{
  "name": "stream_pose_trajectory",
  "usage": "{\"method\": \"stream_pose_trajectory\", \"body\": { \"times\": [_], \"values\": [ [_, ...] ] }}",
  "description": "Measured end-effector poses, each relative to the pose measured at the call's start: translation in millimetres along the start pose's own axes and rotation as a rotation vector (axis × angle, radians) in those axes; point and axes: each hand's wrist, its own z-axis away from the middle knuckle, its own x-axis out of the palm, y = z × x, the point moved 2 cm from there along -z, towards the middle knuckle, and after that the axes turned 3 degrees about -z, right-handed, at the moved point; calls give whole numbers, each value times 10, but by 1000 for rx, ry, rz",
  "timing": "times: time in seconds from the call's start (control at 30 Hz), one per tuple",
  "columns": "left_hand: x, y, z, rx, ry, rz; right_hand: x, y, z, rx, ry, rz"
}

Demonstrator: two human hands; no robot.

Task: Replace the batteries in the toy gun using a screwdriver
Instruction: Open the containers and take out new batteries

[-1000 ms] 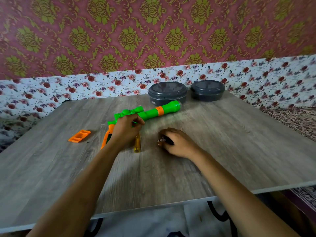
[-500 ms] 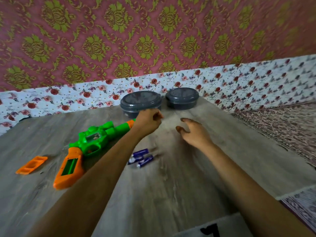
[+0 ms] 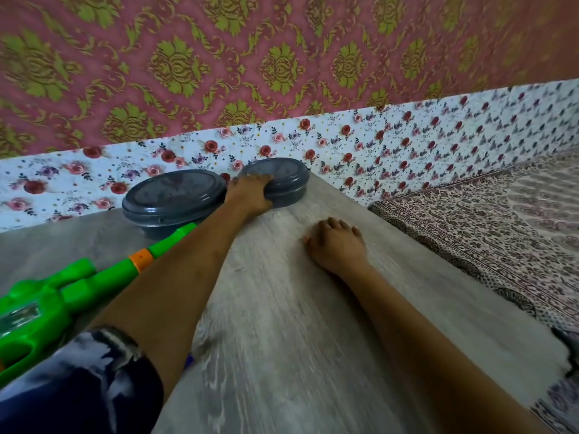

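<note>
The left hand point(image 3: 250, 195) gripped the right grey container point(image 3: 282, 183), likely fetching batteries; the right hand point(image 3: 336, 247) rested loosely curled and empty; opening the lid seemed next.

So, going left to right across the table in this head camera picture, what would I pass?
Green toy gun → left grey lidded container → left hand, resting on the right grey lidded container → right hand, flat on the wooden table → patterned cloth beyond the table's edge.
</note>
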Motion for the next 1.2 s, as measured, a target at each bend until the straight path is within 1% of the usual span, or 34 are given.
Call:
{"method": "stream_pose_trajectory", "body": {
  "times": [0.1, 0.23, 0.43, 0.53, 0.6, 0.67, 0.77, 0.83, 0.87, 0.93, 1.03, 1.1, 1.2],
  "values": [
    [-3, -7, -3, 14, 77, -21, 20, -1, -25, -6, 36, -7],
    [-100, 84, 265, 68, 158, -89, -6, -5, -3, -9, 50, -44],
    [-359, 347, 954, 162, 140, -114, -79, -178, 344, 16, 5, -333],
    [-497, 450, 1360, 157, 126, -108, -73, -274, 627, 16, -10, -447],
    [-582, 468, 1648, 188, 70, 1, -77, -311, 854, 28, -6, -458],
    [-644, 454, 1903, 248, 12, 200, -97, -320, 1083, 27, 15, -464],
    [-688, 436, 2271, 283, -144, 483, -150, -347, 1386, -4, 27, -516],
    [-698, 412, 2483, 284, -210, 591, -170, -348, 1535, -19, 22, -519],
    [-696, 383, 2549, 276, -203, 606, -184, -351, 1607, -21, 5, -513],
    [-713, 299, 2629, 255, -132, 507, -203, -344, 1743, -25, -30, -505],
    [-666, 212, 2696, 237, -131, 268, -173, -302, 1829, -6, -57, -484],
    [-625, 226, 2722, 230, -101, 226, -159, -295, 1871, -14, -52, -478],
    [-635, 316, 2692, 211, 7, 152, -160, -292, 1888, -37, 6, -504]
  ]
}}
